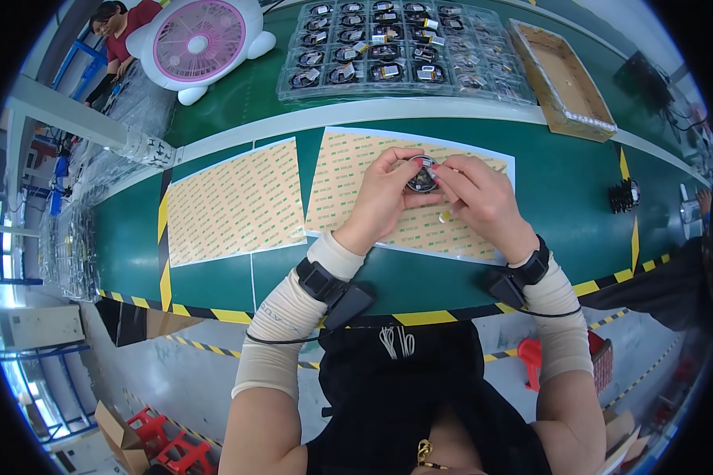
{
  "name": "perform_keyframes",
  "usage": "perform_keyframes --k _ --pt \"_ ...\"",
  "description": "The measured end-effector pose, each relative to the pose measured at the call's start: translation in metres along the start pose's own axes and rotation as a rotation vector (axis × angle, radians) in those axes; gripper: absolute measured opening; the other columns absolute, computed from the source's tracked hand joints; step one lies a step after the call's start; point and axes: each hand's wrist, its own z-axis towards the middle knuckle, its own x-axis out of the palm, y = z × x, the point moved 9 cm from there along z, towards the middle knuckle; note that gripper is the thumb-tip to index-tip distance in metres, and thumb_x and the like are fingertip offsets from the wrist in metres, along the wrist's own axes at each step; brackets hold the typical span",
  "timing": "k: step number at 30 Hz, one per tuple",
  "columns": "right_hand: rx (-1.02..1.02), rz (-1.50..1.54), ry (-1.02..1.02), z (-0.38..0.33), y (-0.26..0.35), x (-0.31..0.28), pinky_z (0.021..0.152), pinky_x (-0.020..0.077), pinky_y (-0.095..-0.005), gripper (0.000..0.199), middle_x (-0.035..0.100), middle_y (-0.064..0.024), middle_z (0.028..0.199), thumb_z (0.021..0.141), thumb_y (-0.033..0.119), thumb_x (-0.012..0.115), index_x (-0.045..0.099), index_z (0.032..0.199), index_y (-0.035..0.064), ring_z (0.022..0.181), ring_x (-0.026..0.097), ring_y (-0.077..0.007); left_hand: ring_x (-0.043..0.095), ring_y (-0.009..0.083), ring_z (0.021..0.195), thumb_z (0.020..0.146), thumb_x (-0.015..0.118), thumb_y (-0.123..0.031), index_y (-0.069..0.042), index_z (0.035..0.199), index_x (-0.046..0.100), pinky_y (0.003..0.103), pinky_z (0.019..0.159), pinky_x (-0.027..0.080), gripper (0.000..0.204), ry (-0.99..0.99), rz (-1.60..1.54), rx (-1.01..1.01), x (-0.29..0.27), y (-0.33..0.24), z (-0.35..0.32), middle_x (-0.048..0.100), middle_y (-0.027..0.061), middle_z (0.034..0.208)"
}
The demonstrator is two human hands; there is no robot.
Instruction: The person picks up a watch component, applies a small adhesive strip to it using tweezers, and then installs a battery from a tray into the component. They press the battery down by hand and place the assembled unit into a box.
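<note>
My left hand [388, 190] is closed round the edge of a small round black device [422, 182] with parts showing inside its rim. My right hand [479, 190] pinches at the device's upper right side; what its fingertips hold, if anything, is too small to make out. Both hands are above a tan adhesive-backed sheet [342, 186] printed with rows of green marks. A small pale yellowish disc [444, 216] shows on that sheet, just below the right fingers. To the left lies a second similar sheet [238, 202].
At the back, a clear plastic tray [289, 89] holds several round black devices. A cardboard box [574, 79] stands right of it, a pink and white fan [198, 43] left. A dark coil-like part [624, 195] sits far right. Yellow-black tape [424, 318] lines the near edge. Another person [127, 36] is at far left.
</note>
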Motion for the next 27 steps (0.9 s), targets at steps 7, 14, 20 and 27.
perform_keyframes --k 7,14,20,27 --pt "-0.087 -0.072 -0.131 0.004 0.007 0.008 0.053 0.0480 -0.0289 0.021 0.061 -0.0080 0.078 0.064 -0.003 0.067 0.062 0.084 0.0011 0.067 0.059 -0.0222 0.062 0.0246 0.079 0.086 0.045 -0.003 0.004 0.102 0.043 0.037 0.067 0.058 0.017 -0.091 0.074 0.065 -0.012 -0.003 0.007 0.055 0.0160 0.093" --pt "-0.174 -0.147 -0.151 -0.003 0.008 0.007 0.048 0.0453 -0.0262 0.018 0.060 -0.0065 0.076 0.062 -0.002 0.068 0.062 0.079 0.0018 0.063 0.056 -0.0194 0.062 0.0235 0.078 0.086 0.044 -0.002 0.004 0.102 0.043 0.035 0.068 0.058 0.018 -0.086 0.071 0.100 -0.005 -0.005 0.004 0.055 0.0165 0.093" --pt "-0.181 -0.096 -0.174 -0.004 0.011 0.007 0.048 0.0455 -0.0263 0.023 0.060 -0.0065 0.076 0.058 -0.003 0.068 0.063 0.079 0.0014 0.063 0.057 -0.0200 0.062 0.0216 0.077 0.085 0.045 -0.001 0.004 0.102 0.043 0.033 0.066 0.057 0.018 -0.090 0.089 0.170 -0.005 -0.011 0.000 0.056 0.0155 0.094" --pt "-0.089 -0.048 -0.168 -0.002 0.013 0.000 0.053 0.0461 -0.0256 0.023 0.060 -0.0078 0.079 0.060 -0.004 0.068 0.063 0.082 0.0014 0.065 0.056 -0.0204 0.061 0.0192 0.077 0.087 0.045 -0.002 0.003 0.103 0.042 0.031 0.063 0.057 0.017 -0.079 0.123 0.197 -0.002 -0.013 -0.002 0.056 0.0133 0.095"
